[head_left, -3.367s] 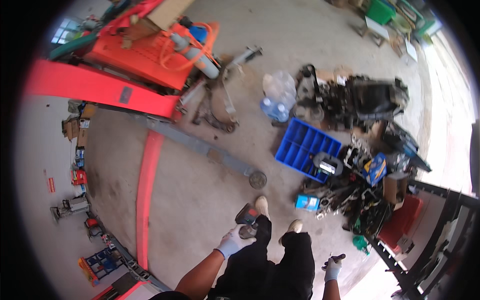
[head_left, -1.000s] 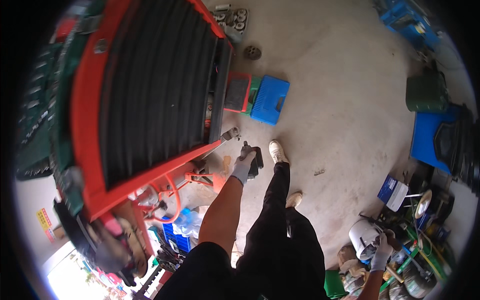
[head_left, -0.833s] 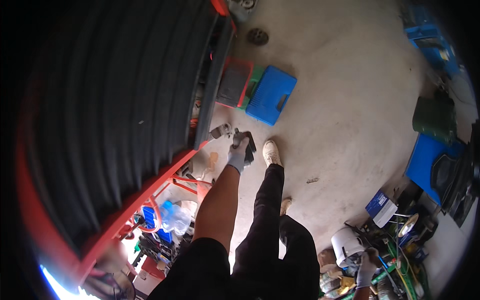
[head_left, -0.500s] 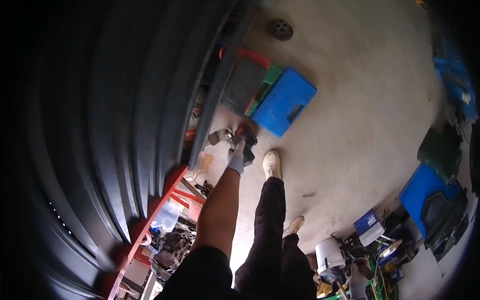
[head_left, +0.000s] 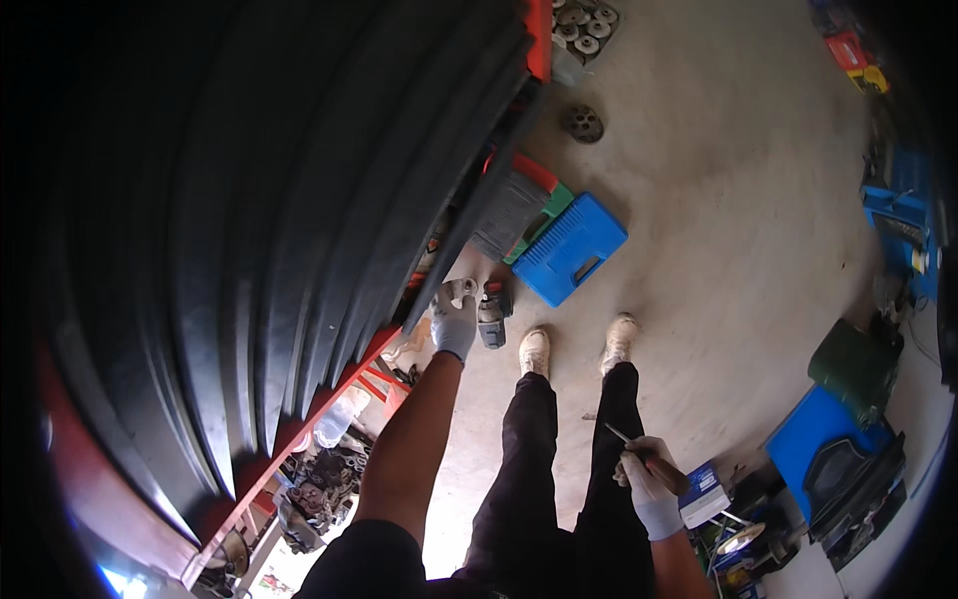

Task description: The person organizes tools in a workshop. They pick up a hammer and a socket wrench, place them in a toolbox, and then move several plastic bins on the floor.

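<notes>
In the head view, the gloved left hand [head_left: 455,324] has let go of the cordless power tool [head_left: 491,324], which now sits just to its right, apparently on the floor [head_left: 718,250], so that hand is free of it; whether its fingers are spread or pressed together I cannot tell. The right hand [head_left: 651,486], raised beside the leg, grips a screwdriver-like tool [head_left: 669,475].

Your gloves [head_left: 456,324]: cloth, matt.
Your hand tool [head_left: 671,476]: slim metal shaft, smooth; handle material unclear.
Your trousers [head_left: 519,439]: cloth, matt.
Blue case [head_left: 571,245]: moulded plastic, ribbed, low sheen.
Black panel [head_left: 259,240]: ridged, glossy where light catches.
Floor before you [head_left: 728,220]: concrete, matt.
</notes>
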Available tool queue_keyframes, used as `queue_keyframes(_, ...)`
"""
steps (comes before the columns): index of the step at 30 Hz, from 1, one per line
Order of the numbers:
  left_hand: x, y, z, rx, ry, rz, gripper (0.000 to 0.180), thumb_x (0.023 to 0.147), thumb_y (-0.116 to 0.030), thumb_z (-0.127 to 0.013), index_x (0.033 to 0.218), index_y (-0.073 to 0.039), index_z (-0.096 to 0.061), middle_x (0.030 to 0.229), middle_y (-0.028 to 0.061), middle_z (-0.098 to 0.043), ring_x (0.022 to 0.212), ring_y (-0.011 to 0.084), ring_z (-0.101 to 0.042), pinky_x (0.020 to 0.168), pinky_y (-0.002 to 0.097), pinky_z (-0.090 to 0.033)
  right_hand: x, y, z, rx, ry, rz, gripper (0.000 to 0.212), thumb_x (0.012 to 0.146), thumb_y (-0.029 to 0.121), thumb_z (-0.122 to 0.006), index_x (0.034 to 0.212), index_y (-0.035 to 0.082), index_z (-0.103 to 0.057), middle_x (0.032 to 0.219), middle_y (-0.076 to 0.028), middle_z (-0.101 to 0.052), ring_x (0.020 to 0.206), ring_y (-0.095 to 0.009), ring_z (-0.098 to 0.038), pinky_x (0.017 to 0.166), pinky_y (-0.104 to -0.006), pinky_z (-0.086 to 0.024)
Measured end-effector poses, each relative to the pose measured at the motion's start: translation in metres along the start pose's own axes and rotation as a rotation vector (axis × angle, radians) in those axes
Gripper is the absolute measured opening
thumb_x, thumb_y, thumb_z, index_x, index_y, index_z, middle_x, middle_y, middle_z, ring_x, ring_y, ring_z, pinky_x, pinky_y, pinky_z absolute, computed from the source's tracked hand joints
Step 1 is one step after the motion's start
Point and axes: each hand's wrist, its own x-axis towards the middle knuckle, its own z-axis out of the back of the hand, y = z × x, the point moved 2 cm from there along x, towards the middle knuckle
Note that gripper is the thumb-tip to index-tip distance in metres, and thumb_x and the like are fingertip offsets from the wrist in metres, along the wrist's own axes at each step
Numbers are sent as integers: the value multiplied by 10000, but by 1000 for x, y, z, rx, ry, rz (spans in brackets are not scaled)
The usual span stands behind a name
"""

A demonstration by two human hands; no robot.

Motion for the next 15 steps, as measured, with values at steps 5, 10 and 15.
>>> queue_keyframes(5,21,-63,42,524,-202,-328,684,824,-322,-636,1431,-50,-474,1386,198,-542,1230,397,-557,1051,499,-430,47,51,4,158,75,-143,225,962,191,-681,1046,-4,-608,699,-48,-580,551,-118,-565,599,-301,-550)
queue_keyframes(10,37,-56,34,383,-86,-68,807,817,-336,-643,1521,-39,-385,1478,242,-480,1279,407,-533,1077,521,-418,92,86,35,191,133,-25,206,973,144,-652,1116,2,-606,766,-59,-608,576,-124,-574,594,-311,-565)
queue_keyframes(15,-44,-93,39,15,-194,-20,786,878,-298,-667,1539,-43,-328,1398,266,-513,1222,462,-557,1016,511,-478,85,114,42,191,124,77,218,958,120,-635,1138,10,-578,805,-59,-588,588,-127,-574,575,-318,-558)
